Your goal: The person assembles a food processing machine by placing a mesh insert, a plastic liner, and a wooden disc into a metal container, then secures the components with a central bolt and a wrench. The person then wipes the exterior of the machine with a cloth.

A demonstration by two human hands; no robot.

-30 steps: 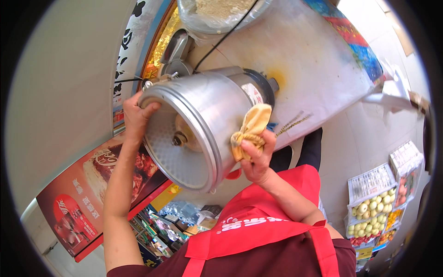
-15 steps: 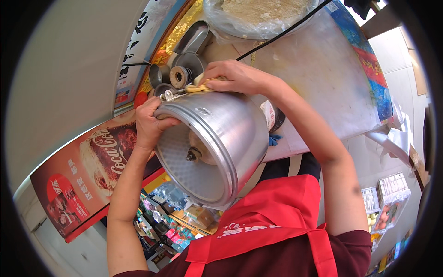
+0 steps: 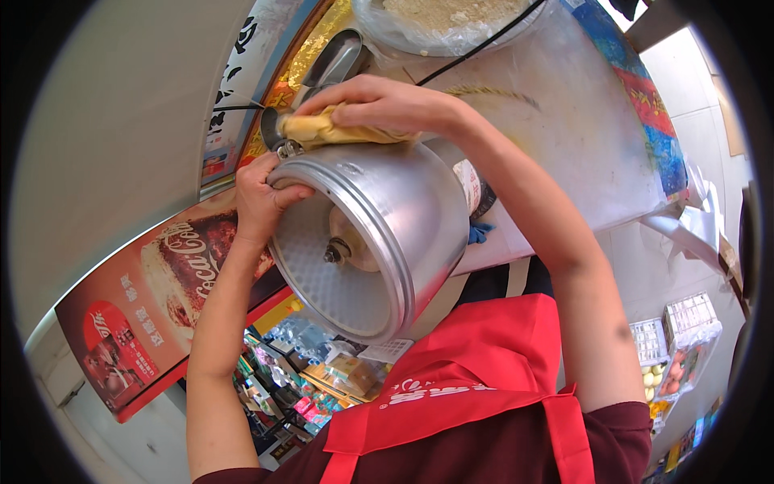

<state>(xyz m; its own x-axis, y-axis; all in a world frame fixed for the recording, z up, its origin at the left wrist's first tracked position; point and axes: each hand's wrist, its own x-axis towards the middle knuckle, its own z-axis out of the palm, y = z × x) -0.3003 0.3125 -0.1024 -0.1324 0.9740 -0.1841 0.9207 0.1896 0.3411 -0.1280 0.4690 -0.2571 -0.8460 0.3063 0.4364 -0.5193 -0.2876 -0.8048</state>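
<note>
A silver metal drum (image 3: 415, 206) lies tilted, its round mouth facing me and to the left. Inside it, a dimpled wall and a dark metal fitting (image 3: 334, 252) at the centre show. My left hand (image 3: 260, 198) is closed around the left side of the drum's rim, thumb inside the mouth. On the drum's upper outer side, my right hand (image 3: 375, 105) is pressed over a folded yellow cloth (image 3: 347, 133), just above a small metal clasp (image 3: 289, 148) at the rim.
A metal scoop (image 3: 339, 55) and a dark cup lie beyond my right hand. A plastic-lined basin (image 3: 379, 31) of pale crumbly powder stands on the light tabletop (image 3: 556, 153). A black cord (image 3: 484, 47) crosses there. A blue bundle (image 3: 480, 232) sits beside the drum; crates (image 3: 689, 319) stand at right.
My right hand has slid left along the drum's top with the yellow cloth, more of which now shows. The left hand keeps its hold on the rim, and the drum has barely moved.
</note>
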